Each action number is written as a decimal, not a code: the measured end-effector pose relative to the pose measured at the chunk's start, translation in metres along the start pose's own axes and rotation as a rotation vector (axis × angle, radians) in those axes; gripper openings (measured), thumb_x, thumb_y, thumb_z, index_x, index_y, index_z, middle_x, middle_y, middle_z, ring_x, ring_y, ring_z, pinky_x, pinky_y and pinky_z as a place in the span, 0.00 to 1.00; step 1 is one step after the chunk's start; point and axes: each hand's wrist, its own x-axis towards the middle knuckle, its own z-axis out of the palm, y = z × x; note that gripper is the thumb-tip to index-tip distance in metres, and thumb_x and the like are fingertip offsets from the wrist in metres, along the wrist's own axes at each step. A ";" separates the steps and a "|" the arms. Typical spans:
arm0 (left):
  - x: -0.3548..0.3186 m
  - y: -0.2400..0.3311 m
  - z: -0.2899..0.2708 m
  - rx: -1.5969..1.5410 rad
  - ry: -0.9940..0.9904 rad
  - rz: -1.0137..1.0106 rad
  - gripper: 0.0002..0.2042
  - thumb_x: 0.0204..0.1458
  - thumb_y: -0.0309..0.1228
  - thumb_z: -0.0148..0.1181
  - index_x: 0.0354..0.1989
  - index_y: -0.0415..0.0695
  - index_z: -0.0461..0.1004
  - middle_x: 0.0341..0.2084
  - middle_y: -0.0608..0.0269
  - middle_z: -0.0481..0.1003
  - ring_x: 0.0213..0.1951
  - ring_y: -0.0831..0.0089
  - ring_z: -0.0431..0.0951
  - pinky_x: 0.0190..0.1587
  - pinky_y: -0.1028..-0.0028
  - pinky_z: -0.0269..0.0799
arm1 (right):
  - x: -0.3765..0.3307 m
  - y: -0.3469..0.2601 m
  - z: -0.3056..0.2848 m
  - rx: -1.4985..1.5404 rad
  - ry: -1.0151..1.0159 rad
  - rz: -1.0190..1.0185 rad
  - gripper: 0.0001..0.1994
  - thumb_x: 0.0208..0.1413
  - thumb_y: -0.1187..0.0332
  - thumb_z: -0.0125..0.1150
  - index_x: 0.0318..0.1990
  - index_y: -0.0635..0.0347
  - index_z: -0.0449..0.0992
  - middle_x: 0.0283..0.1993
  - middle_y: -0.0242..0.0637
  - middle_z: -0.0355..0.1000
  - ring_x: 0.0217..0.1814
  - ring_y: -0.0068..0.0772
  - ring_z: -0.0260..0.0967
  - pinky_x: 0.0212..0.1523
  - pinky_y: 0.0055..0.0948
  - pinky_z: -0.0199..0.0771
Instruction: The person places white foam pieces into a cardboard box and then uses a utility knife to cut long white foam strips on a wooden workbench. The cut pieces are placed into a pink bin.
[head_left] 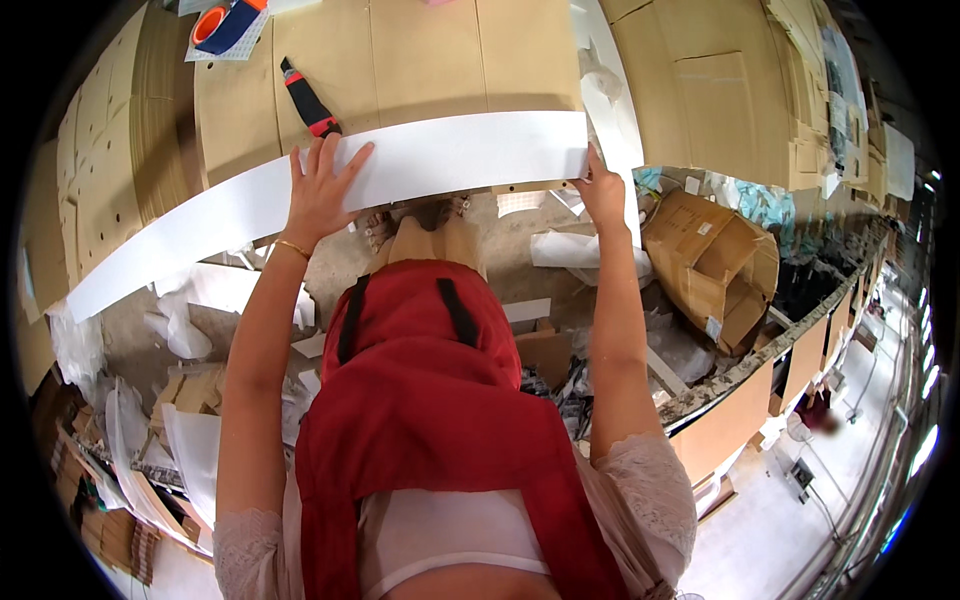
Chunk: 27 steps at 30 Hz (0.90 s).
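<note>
A long white strip [470,150], foam or board by its look, lies along the near edge of the cardboard-covered work surface [425,60]. Its left part reaches past the cardboard and bends down toward the lower left in this view. My left hand [318,195] rests on the strip with fingers spread flat. At the strip's right end, my right hand [602,195] pinches the edge between thumb and fingers. Just beyond my left fingertips lies a black and red utility knife [308,100] on the cardboard, its handle end close to the strip.
A blue and orange tape roll [226,28] sits at the far left of the cardboard. Stacked cardboard sheets stand left [150,110] and right [710,90]. An open carton [715,265] lies at right on the floor, among white scraps [575,250] and plastic wrap [185,325].
</note>
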 end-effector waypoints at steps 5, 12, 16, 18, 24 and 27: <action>-0.002 -0.004 0.002 -0.010 -0.010 0.017 0.47 0.25 0.39 0.72 0.62 0.66 0.57 0.57 0.53 0.55 0.58 0.54 0.57 0.57 0.42 0.47 | 0.004 0.001 -0.004 -0.032 -0.102 0.038 0.32 0.36 0.68 0.71 0.54 0.54 0.67 0.26 0.43 0.75 0.28 0.45 0.75 0.30 0.37 0.74; -0.001 -0.009 0.003 0.009 -0.052 0.025 0.48 0.25 0.41 0.72 0.62 0.66 0.56 0.56 0.52 0.55 0.58 0.54 0.56 0.57 0.41 0.47 | 0.002 0.006 0.000 -0.078 -0.096 0.044 0.28 0.37 0.67 0.70 0.51 0.56 0.70 0.26 0.44 0.75 0.28 0.45 0.74 0.29 0.37 0.73; -0.004 -0.011 0.006 -0.016 -0.027 0.025 0.46 0.27 0.39 0.71 0.62 0.67 0.55 0.57 0.53 0.54 0.59 0.54 0.55 0.57 0.41 0.46 | 0.004 0.007 -0.001 -0.049 -0.107 0.053 0.28 0.36 0.66 0.71 0.49 0.55 0.71 0.27 0.43 0.76 0.29 0.44 0.75 0.30 0.36 0.74; -0.006 -0.009 0.007 -0.037 -0.028 0.015 0.46 0.28 0.38 0.71 0.62 0.67 0.55 0.57 0.53 0.54 0.60 0.54 0.54 0.58 0.41 0.44 | 0.003 0.006 -0.001 -0.057 -0.097 0.061 0.28 0.36 0.65 0.71 0.49 0.55 0.71 0.29 0.42 0.76 0.30 0.43 0.75 0.31 0.36 0.74; -0.009 -0.011 0.007 -0.083 -0.020 0.012 0.44 0.30 0.36 0.70 0.62 0.66 0.55 0.58 0.53 0.53 0.61 0.54 0.53 0.60 0.42 0.38 | 0.004 0.006 0.003 -0.091 -0.107 0.178 0.27 0.34 0.63 0.72 0.47 0.54 0.73 0.34 0.41 0.76 0.34 0.41 0.75 0.36 0.35 0.74; -0.009 -0.008 0.004 -0.088 -0.042 0.005 0.45 0.30 0.36 0.71 0.62 0.65 0.55 0.58 0.53 0.54 0.61 0.54 0.53 0.61 0.43 0.38 | 0.014 -0.002 -0.005 -0.088 -0.214 0.270 0.26 0.31 0.63 0.73 0.44 0.58 0.75 0.35 0.43 0.76 0.37 0.42 0.74 0.40 0.35 0.73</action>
